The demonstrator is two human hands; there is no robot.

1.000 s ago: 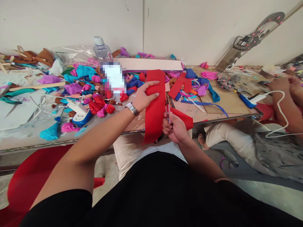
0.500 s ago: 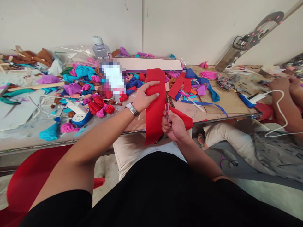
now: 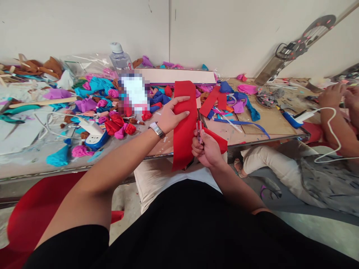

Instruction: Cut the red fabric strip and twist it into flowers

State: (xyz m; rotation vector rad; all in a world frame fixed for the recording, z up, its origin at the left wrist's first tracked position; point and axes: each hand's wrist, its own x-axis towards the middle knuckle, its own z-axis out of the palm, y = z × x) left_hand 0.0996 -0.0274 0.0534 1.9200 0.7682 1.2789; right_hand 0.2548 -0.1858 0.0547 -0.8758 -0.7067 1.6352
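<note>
A long red felt strip [image 3: 183, 127] hangs over the table's front edge. My left hand [image 3: 171, 114], a watch on its wrist, grips the strip near its upper part, thumb on top. Just to the right, my right hand [image 3: 206, 149] is closed round small scissors [image 3: 199, 132] whose blades sit at the strip's right edge. A cut red flap [image 3: 217, 140] sticks out to the right over my right hand.
The table [image 3: 266, 123] is littered with coloured felt scraps and rolled fabric flowers [image 3: 117, 125]. A power strip [image 3: 95, 136] lies left, a water bottle [image 3: 120, 58] at the back. Another person's arm [image 3: 335, 119] and a glue gun [image 3: 294, 119] are at right.
The red strip has slid slightly upward under my left hand and the scissors have advanced along its edge. The other person's hands at right have risen.
</note>
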